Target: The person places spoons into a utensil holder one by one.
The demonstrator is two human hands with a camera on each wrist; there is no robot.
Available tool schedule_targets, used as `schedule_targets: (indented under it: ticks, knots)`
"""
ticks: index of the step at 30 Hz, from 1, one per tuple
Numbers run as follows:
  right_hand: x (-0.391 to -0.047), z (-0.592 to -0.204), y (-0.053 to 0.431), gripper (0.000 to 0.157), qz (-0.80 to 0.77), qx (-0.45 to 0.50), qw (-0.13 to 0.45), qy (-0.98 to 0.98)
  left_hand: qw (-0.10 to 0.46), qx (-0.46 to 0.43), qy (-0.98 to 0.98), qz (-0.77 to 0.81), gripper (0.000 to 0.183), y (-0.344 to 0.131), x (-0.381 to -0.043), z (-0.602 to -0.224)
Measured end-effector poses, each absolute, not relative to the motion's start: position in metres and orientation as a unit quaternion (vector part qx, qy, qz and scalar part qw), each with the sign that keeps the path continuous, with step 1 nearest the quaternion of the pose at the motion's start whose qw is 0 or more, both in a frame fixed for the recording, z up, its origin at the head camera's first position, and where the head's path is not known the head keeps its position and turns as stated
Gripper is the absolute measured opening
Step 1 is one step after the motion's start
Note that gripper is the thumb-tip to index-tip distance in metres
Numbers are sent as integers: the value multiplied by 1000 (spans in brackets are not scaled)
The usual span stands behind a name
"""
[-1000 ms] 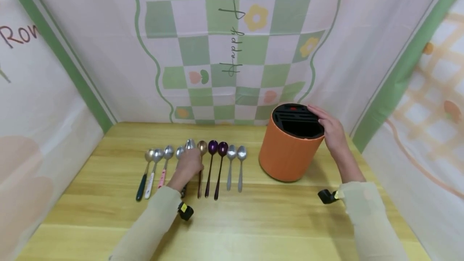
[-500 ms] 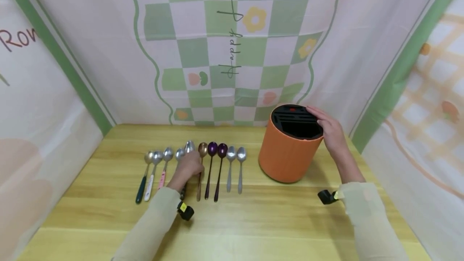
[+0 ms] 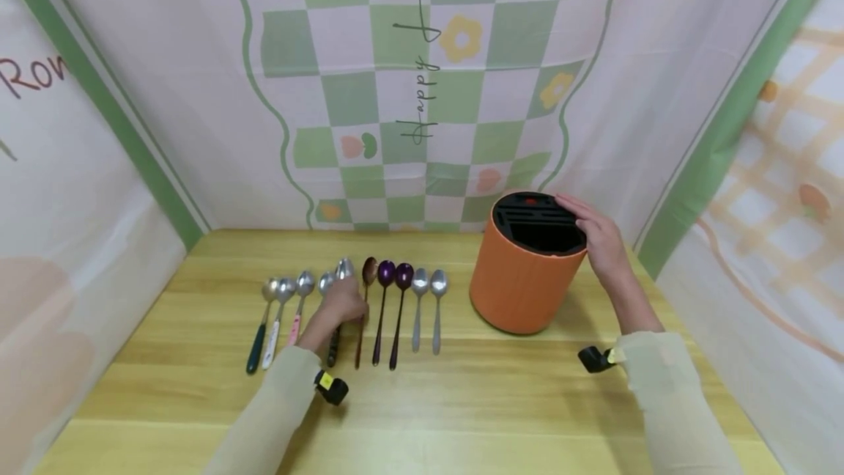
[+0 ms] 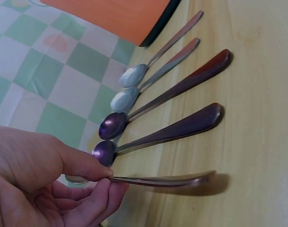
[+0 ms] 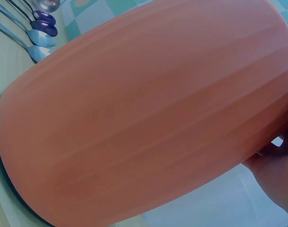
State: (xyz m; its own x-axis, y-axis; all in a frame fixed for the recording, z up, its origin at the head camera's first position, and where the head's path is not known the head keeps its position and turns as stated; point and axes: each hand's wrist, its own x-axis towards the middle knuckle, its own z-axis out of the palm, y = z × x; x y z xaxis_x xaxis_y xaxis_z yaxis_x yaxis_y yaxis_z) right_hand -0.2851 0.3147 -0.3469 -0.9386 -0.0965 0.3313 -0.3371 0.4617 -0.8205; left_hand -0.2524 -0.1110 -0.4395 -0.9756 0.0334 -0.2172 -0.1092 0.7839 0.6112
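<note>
My left hand (image 3: 344, 300) pinches the thin handle of a copper-coloured spoon (image 3: 370, 270) between thumb and fingers. In the left wrist view that spoon (image 4: 165, 181) lies close over the table, and my fingers mostly hide its bowl. Two purple spoons (image 3: 395, 275) lie just right of it. A silver spoon (image 3: 343, 269) with a dark handle is partly covered by my left hand. My right hand (image 3: 598, 240) rests on the right rim of an orange knife block (image 3: 524, 284) with a black slotted top. In the right wrist view the block's ribbed side (image 5: 148, 109) hides most of that hand.
Two plain silver spoons (image 3: 428, 283) lie between the purple ones and the block. On the left are spoons with a pink handle (image 3: 294, 328), a white handle (image 3: 272, 343) and a dark green handle (image 3: 256, 349). A checked cloth (image 3: 455, 94) hangs behind the wooden table (image 3: 461, 409).
The copper-coloured spoon has turned in my left fingers; its bowl looks darker and its handle end has shifted slightly left. My right hand stays on the block.
</note>
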Motion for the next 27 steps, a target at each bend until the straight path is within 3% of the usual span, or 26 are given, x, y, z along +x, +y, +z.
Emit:
schedule_targets:
  ticks: [2, 4, 15, 20, 27]
  knots:
    - [-286, -348, 316, 47, 499, 128, 122, -848, 97, -18, 937, 336, 74, -111, -251, -437]
    - [-286, -348, 316, 47, 497, 131, 125, -848, 85, -15, 937, 339, 80, -112, -250, -434]
    - [-283, -348, 315, 46, 502, 133, 119, -846, 53, 5, 931, 362, 9, -116, -245, -420]
    - [-282, -347, 315, 47, 505, 130, 114, -846, 37, 33, 926, 374, 22, -115, -241, -413]
    - [-282, -347, 315, 47, 502, 132, 119, -846, 1, 58, 915, 399, 5, -106, -233, -401]
